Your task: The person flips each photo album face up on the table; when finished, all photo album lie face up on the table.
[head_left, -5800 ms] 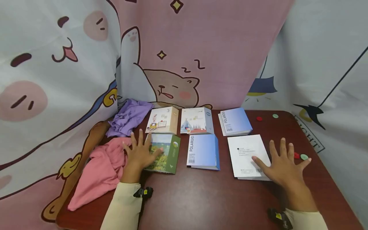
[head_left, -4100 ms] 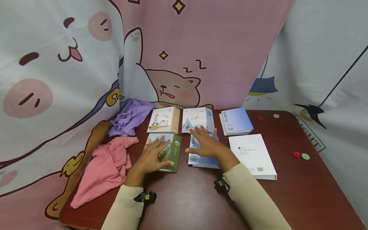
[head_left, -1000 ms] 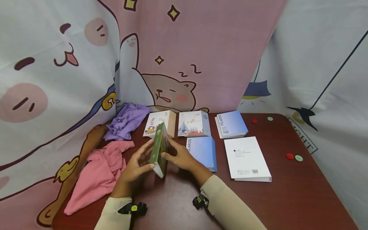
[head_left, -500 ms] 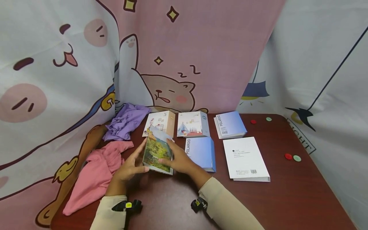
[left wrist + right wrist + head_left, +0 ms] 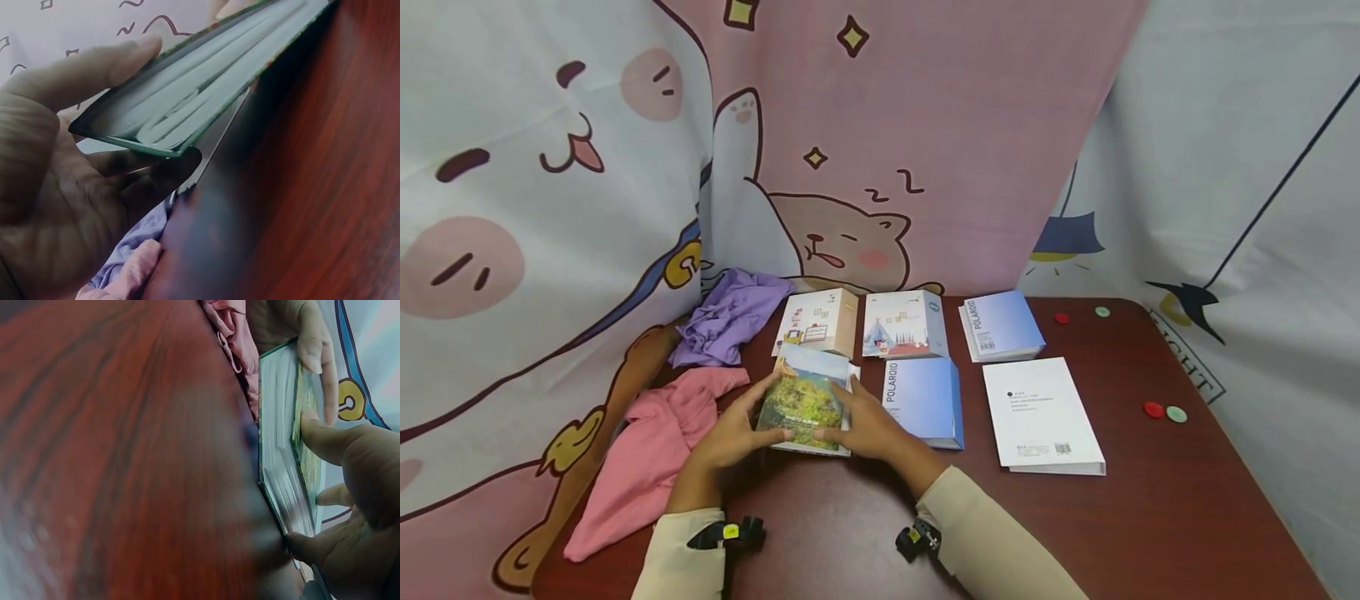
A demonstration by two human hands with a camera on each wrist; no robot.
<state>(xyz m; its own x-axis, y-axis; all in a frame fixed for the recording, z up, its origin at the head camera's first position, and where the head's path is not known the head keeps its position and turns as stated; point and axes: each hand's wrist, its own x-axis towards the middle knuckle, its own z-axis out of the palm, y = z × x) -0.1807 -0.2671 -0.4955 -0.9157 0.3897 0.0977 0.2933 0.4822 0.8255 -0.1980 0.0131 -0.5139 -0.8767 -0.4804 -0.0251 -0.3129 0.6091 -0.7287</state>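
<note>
A photo album [image 5: 805,404] with a yellow-green landscape cover is held between both hands, cover up and tilted, just above the table. My left hand [image 5: 730,433] grips its left side, thumb on the cover and fingers underneath, as the left wrist view shows. On the other side my right hand [image 5: 874,427] holds the right edge, its thumb pressing the cover. In the right wrist view the album's page edges [image 5: 278,419] fan slightly apart near the right fingertips. Right of the album lies a blue POLAROID album [image 5: 920,404]; behind it are two illustrated white albums, one beige-spined [image 5: 816,321], one blue-spined [image 5: 902,325].
On the brown table [image 5: 820,542], a second blue album [image 5: 1006,323] and a white album [image 5: 1041,417] lie to the right. Red [image 5: 1153,409] and green [image 5: 1176,414] discs sit beyond them. Pink cloth [image 5: 655,454] and purple cloth [image 5: 730,317] lie left. Printed curtains stand around the table.
The album, flat on the table at first, was lifted and stood spine-up. Since then it has turned so its landscape cover faces up, and has come lower. Both hands hold it.
</note>
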